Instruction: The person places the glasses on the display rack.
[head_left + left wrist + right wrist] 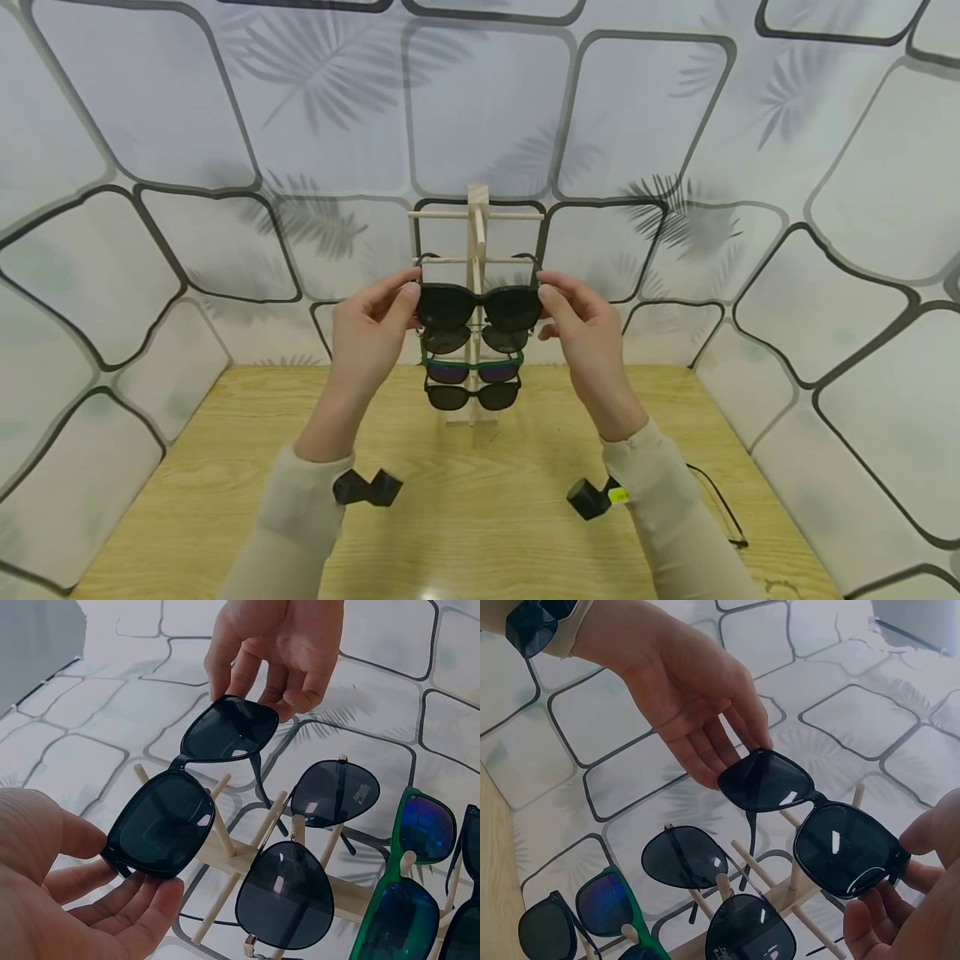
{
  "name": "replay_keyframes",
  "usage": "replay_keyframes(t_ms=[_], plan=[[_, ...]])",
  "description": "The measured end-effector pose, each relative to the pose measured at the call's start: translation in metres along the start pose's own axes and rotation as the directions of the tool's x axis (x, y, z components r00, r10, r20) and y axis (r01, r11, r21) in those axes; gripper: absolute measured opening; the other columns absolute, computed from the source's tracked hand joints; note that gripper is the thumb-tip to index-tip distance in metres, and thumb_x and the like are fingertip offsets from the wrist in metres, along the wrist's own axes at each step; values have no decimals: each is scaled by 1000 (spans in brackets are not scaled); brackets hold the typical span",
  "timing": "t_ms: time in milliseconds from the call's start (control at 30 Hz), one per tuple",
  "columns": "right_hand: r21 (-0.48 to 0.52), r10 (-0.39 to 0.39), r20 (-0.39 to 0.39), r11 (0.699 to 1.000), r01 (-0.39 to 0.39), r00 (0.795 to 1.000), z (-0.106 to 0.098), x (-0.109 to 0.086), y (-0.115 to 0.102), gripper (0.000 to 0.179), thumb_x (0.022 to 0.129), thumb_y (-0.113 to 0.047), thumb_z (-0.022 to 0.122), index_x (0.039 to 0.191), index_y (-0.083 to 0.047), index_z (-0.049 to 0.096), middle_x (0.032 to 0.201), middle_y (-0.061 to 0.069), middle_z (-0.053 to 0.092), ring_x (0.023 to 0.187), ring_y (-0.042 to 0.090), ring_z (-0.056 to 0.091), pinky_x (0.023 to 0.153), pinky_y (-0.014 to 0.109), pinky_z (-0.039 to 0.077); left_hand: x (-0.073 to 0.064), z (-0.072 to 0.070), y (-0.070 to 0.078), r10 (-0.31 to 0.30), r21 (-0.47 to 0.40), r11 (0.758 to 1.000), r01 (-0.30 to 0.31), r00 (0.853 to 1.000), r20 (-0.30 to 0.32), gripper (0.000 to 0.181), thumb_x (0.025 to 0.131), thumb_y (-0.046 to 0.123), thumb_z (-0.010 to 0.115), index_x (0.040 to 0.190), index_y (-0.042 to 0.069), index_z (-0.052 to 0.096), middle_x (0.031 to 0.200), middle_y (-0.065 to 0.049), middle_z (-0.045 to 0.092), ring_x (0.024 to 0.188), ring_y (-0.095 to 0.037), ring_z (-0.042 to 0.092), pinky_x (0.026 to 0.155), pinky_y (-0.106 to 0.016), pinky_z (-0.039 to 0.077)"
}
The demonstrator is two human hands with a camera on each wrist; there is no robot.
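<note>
Black sunglasses [512, 308] are held level between both hands, in front of a wooden display stand [477, 242]. My left hand [371, 329] pinches one outer edge of the frame at the hinge, thumb in front and fingers behind. At the opposite hinge my right hand [588, 337] does the same. In the left wrist view the held sunglasses [161, 825] overlap the upper pegs, temples pointing back toward the stand. Thin-rimmed aviator sunglasses [285, 896] hang just below them. Lower down sit green-framed sunglasses [471, 367] and another black pair [497, 397].
The stand's top crossbar [438, 215] bears no glasses. Its foot rests on a wood-grain table [480, 500]. A thin black eyeglass temple [720, 492] shows beside the right sleeve. Patterned fabric walls [487, 108] enclose the back and sides.
</note>
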State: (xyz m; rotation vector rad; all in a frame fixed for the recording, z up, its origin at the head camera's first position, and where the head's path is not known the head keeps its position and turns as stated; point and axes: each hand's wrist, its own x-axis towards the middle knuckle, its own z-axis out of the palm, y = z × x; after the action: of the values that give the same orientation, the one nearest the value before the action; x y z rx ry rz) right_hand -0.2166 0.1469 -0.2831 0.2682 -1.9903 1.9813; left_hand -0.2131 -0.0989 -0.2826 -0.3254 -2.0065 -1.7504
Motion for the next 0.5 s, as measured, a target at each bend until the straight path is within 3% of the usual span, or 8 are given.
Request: replay_keyframes(t_ms=[500], plan=[[10, 26, -18, 1000, -26, 999, 2, 13, 4, 32, 107, -24, 64, 135, -9, 71, 103, -6, 67, 88, 17, 62, 66, 25, 56, 13, 5, -4, -15, -15, 1000, 15, 1000, 0, 31, 105, 13, 66, 134, 5, 73, 113, -27, 76, 70, 0, 70, 73, -19, 59]])
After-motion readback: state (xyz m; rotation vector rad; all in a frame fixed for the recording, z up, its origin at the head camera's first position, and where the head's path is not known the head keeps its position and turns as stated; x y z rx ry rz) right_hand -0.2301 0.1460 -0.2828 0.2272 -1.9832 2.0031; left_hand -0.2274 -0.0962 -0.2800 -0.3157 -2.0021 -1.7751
